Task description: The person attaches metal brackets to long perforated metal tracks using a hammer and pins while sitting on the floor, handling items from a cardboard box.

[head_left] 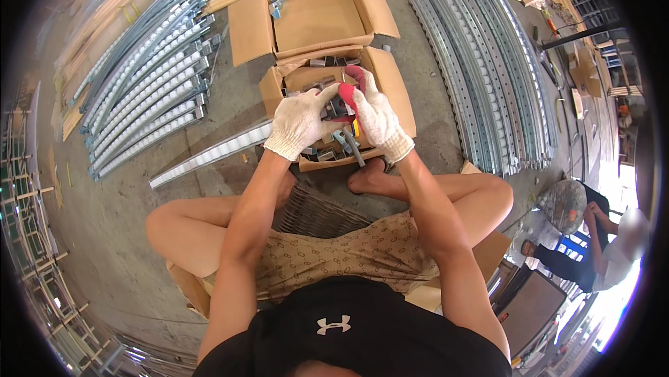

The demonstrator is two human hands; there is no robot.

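Note:
Both my hands wear white knit gloves with red palms and fingertips, and they meet over a cardboard box (pixel 398 95) of metal brackets. My left hand (pixel 298 122) closes its fingers around a small dark grey metal piece (pixel 337 106). At that piece's upper right, my right hand (pixel 376 118) has its fingertips pinched together; whatever is between them is too small to make out. Silvery metal parts (pixel 322 153) lie in the box below my hands. A grey bar (pixel 355 150) with something yellow beside it leans at the near edge, partly hidden by my right hand.
Beyond stands another open box (pixel 248 37) with a bluish metal bracket (pixel 277 7) in its left side. Metal rails with white rollers (pixel 150 77) lie at left, one single rail (pixel 209 159) nearer. Perforated metal rails (pixel 481 70) lie right. Another person (pixel 606 251) sits far right.

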